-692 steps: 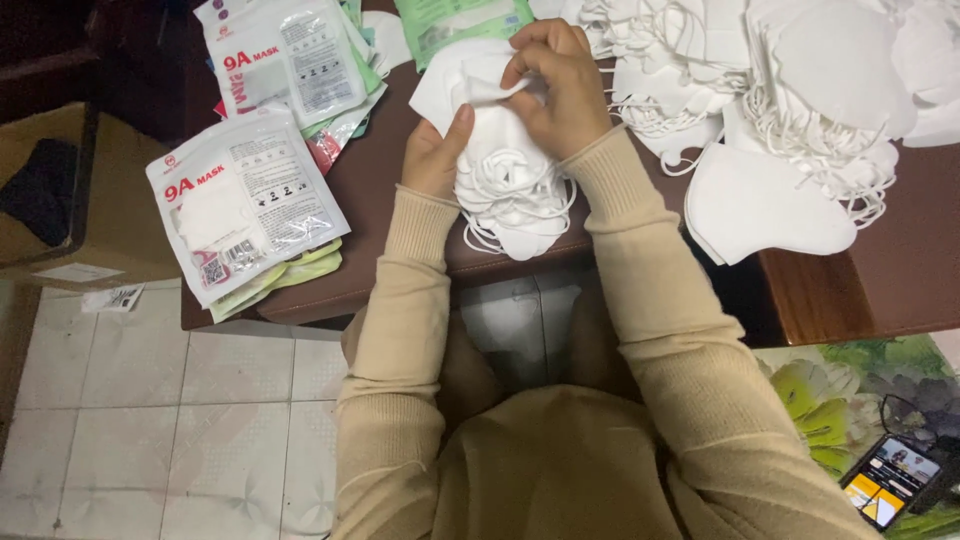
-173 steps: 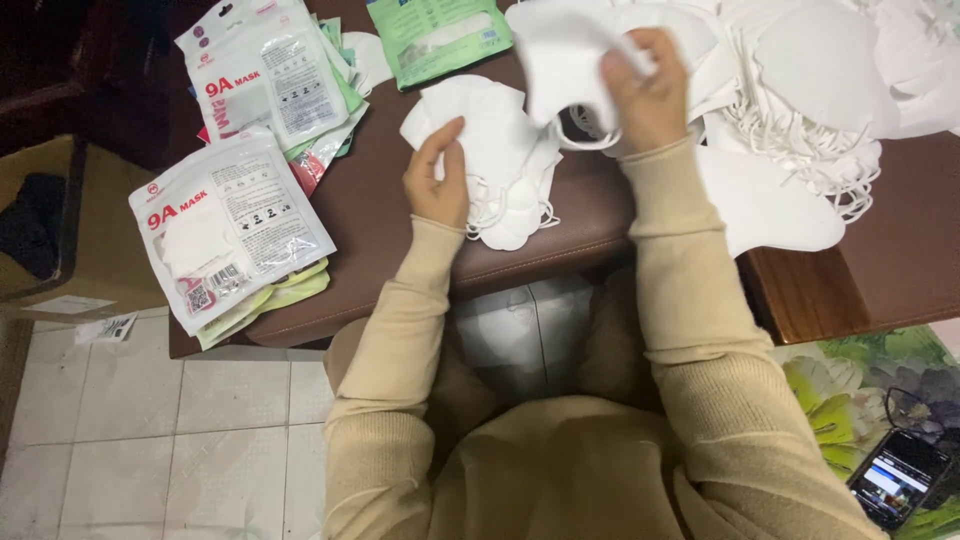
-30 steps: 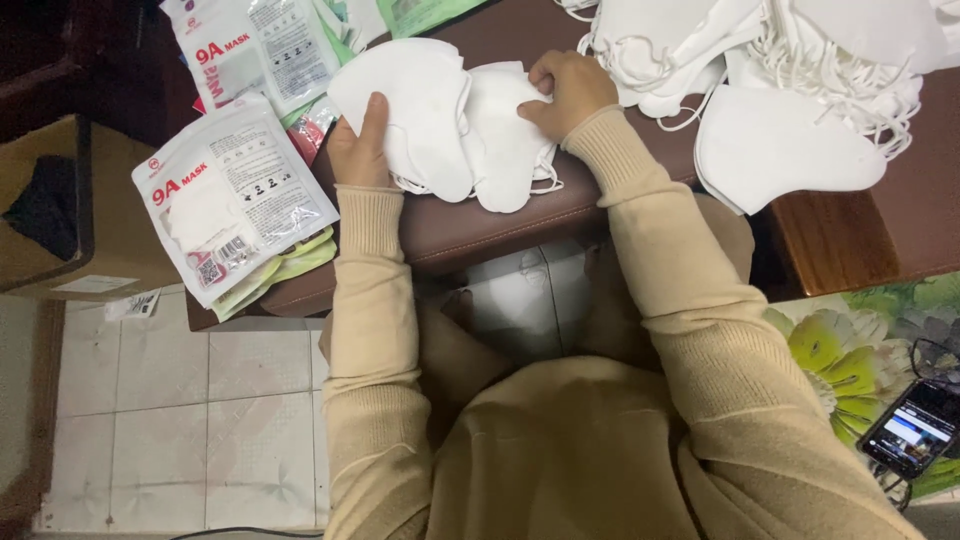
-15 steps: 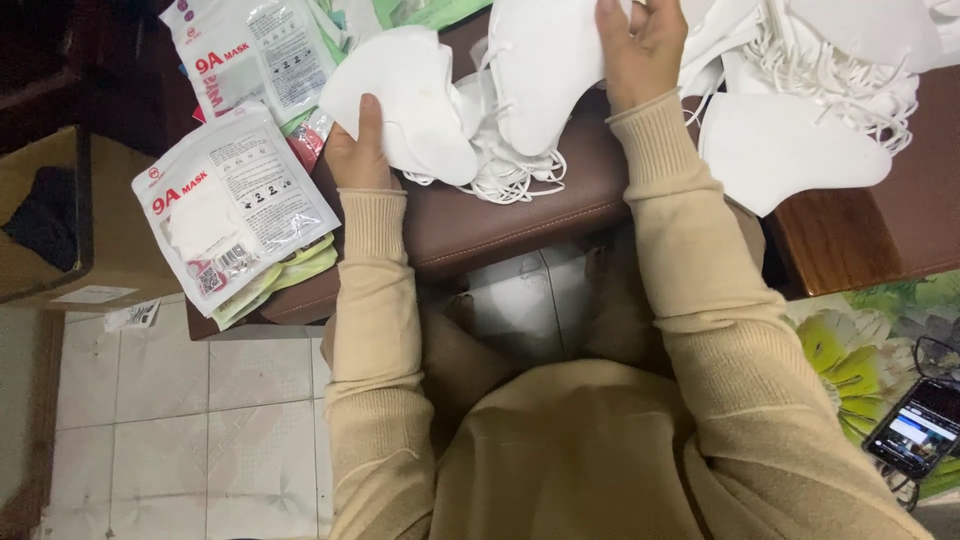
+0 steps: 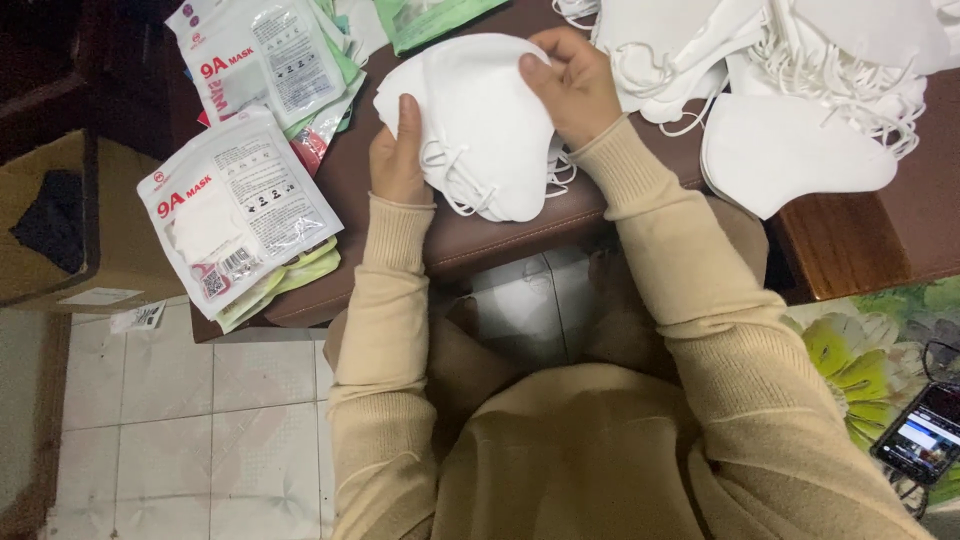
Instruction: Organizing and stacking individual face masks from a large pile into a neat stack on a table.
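Head view shows both hands squaring a stack of white masks (image 5: 480, 120) on the brown table (image 5: 480, 240). Left hand (image 5: 398, 160) presses its side flat, and right hand (image 5: 572, 88) pinches the top edge, so the masks stay aligned.

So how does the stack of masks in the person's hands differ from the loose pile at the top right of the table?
The stack of masks is gripped from both sides by the left hand and right hand; the loose pile of masks is untouched. The stack is squared up, edges aligned; the pile sprawls, ear loops tangled. The stack is smaller than the pile. Both are white folded face masks over the brown table.
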